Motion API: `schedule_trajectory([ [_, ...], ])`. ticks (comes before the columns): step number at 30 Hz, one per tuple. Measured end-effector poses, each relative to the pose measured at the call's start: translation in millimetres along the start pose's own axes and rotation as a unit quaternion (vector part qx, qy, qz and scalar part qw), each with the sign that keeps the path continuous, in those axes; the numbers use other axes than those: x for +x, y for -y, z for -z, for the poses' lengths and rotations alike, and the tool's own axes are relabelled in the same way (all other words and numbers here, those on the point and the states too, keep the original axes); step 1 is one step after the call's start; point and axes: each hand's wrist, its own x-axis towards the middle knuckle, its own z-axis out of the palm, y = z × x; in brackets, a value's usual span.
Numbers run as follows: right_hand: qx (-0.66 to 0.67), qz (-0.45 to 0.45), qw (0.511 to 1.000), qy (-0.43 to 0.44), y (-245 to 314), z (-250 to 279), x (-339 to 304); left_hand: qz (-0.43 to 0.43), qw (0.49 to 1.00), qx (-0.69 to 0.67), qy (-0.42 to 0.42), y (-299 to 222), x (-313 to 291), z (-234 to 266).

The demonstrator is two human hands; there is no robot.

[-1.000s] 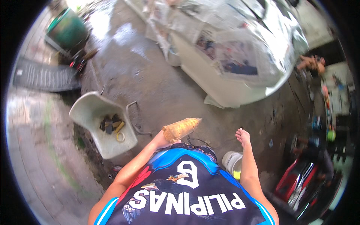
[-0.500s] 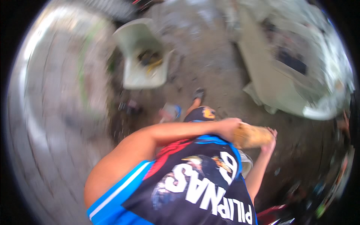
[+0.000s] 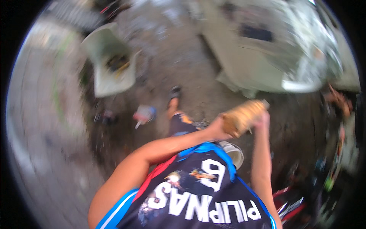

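Observation:
A tan, ridged, block-shaped thing (image 3: 246, 116) is held out in front of me, tilted with its far end toward the right. Its exact kind is blurred. My left hand (image 3: 218, 129) is closed on its near left end. At the other end my right hand (image 3: 262, 121) grips it from the right, its fingers partly hidden behind the thing. Below it, close to my body, sits a white bucket (image 3: 237, 154), partly covered by my jersey.
A pale plastic chair (image 3: 114, 82) with dark and yellow items on its seat stands at the far left. A plastic-covered table (image 3: 244, 65) stands at the far right. On the ground lie a red-and-white packet (image 3: 145, 114) and, at lower right, red-and-metal objects (image 3: 291, 208).
The tan block has tilted, its right end swinging up and away from me. Both hands moved with it. The whole view has shifted, so chair and table appear farther left.

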Motion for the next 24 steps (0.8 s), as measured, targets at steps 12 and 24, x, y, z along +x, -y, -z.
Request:
schedule_trajectory([
  [12, -0.189, -0.120, 0.953, 0.205, -149, 25, -71, 0.227, 0.965, -0.112, -0.069, -49, 77, 34],
  [24, -0.531, 0.082, 0.681, -0.497, -185, 132, -134, 0.323, 0.911, -0.137, -0.217, -28, 135, 241],
])
